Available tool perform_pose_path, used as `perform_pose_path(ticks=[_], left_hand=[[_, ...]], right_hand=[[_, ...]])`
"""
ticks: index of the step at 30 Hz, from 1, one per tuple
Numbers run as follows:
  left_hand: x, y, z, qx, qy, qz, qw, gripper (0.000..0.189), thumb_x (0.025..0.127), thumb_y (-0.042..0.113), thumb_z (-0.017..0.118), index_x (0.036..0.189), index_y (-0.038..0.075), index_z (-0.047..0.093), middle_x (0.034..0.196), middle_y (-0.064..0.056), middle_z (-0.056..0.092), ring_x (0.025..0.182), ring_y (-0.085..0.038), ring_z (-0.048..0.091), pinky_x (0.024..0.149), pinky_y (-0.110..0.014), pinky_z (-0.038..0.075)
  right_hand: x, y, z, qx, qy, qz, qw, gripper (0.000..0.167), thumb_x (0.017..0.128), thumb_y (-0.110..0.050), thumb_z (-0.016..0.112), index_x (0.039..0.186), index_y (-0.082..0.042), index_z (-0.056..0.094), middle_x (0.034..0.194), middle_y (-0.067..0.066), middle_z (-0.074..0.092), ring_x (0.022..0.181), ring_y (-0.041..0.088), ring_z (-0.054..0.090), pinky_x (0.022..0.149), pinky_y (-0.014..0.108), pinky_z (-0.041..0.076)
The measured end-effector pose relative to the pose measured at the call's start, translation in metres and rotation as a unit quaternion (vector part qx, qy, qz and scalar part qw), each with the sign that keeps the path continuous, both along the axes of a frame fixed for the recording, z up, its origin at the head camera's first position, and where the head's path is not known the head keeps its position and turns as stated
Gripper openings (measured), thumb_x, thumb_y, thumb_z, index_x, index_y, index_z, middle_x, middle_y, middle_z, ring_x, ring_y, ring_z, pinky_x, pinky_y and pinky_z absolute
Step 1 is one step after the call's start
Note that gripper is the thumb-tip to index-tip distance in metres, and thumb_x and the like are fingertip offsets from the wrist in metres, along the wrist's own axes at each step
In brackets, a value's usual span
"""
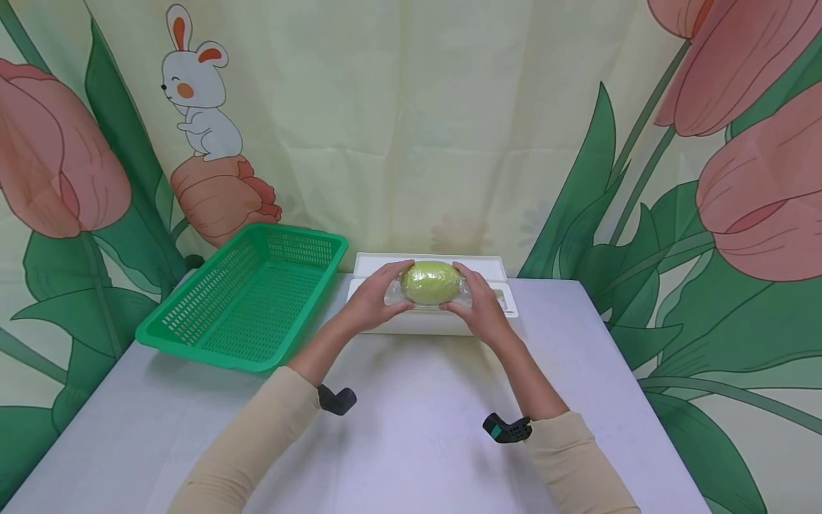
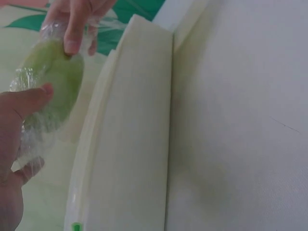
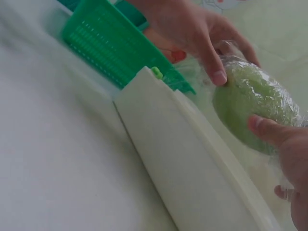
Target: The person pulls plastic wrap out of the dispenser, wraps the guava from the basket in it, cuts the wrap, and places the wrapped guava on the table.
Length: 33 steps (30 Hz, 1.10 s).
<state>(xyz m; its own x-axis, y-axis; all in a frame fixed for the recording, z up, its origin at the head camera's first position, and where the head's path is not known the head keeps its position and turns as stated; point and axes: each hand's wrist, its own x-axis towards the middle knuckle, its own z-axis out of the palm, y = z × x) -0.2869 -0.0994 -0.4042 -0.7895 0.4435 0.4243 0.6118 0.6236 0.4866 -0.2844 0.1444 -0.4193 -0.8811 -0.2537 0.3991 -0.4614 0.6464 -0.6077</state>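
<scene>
A green oval fruit [image 1: 432,283] wrapped in clear cling film is held up between both hands, over a long white box [image 1: 411,326]. My left hand [image 1: 377,298] grips its left end, with the thumb pressed on the near side. At the other end, my right hand [image 1: 481,305] holds it the same way. Shiny, crinkled film covers the fruit [image 3: 257,98] in the right wrist view and bunches at its ends by the fingers. In the left wrist view, both thumbs lie on the wrapped fruit [image 2: 57,77].
A green plastic basket [image 1: 257,314] stands at the left of the white table [image 1: 411,428]. The box's white lid [image 1: 443,265] is raised at the back. Behind the table hangs a curtain [image 1: 411,128] printed with tulips and a rabbit.
</scene>
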Motion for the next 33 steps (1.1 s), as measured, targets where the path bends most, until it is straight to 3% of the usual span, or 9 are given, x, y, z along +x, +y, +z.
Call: perform_pose_path(ticks=[8,33], left_hand=[[0.003,-0.001,0.005,0.015,0.019,-0.017,0.9996,0.073,0.081,0.02,0.079,0.144,0.009,0.042,0.141,-0.011,0.052,0.131,-0.027,0.05,0.109,-0.042,0.043],[0.01,-0.003,0.023,0.025,0.053,-0.029,0.9979,0.07,0.081,0.019,0.078,0.141,0.007,0.045,0.138,-0.01,0.055,0.127,-0.025,0.053,0.106,-0.039,0.047]], right_hand=[[0.003,0.001,0.006,-0.011,-0.021,0.0,0.9997,0.083,0.078,-0.024,0.081,0.147,-0.016,0.036,0.14,0.015,0.049,0.131,0.034,0.047,0.109,0.055,0.04],[0.012,0.003,0.027,-0.028,-0.007,0.008,0.9996,0.083,0.077,-0.02,0.081,0.147,-0.014,0.037,0.14,0.016,0.049,0.131,0.034,0.046,0.109,0.054,0.04]])
